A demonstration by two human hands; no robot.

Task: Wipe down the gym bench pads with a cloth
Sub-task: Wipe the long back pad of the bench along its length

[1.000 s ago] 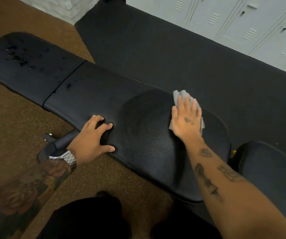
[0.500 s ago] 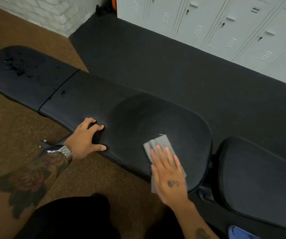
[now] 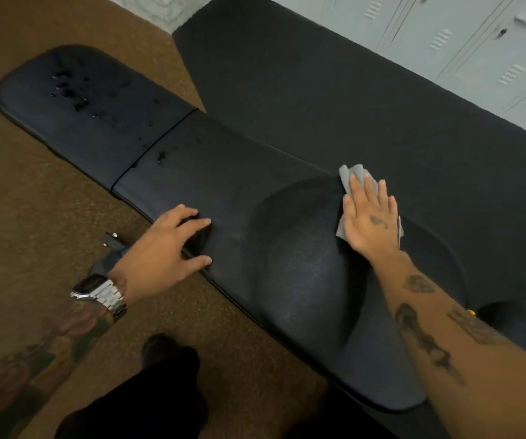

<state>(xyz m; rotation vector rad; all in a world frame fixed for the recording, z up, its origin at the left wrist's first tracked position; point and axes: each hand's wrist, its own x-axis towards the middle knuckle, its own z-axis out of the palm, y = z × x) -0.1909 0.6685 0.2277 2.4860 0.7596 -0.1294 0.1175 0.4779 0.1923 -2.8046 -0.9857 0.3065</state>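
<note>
The step in hand is a wiping pass over the long back pad (image 3: 255, 248) of the gym bench, and the best way to do it looks like flat, even pressure with overlapping strokes, so that no strip of the dark vinyl is skipped. The grey cloth (image 3: 350, 179) lies at the far edge of this pad, pinned under the right hand (image 3: 371, 223); a corner of it pokes out past the fingertips and another edge shows below the heel of the palm. A darker, damp-looking patch spreads from the cloth toward the near edge, which suggests that part is already covered. The smaller pad (image 3: 74, 99) at the left end carries dark wet spots, and a few more sit by the seam (image 3: 157, 144) between the two pads; judging by these, the work should carry on leftward and lift those drops rather than smear them.

The right hand is open and flat, fingers together and pointing away from the person, pressing the cloth down rather than clutching it. The forearm reaches diagonally across the pad from the near right corner. The left hand (image 3: 168, 245) rests on the near edge of the back pad, fingers spread and slightly curled over the rim, holding nothing and seemingly bracing the body. A metal watch (image 3: 100, 294) sits on that wrist.
</note>
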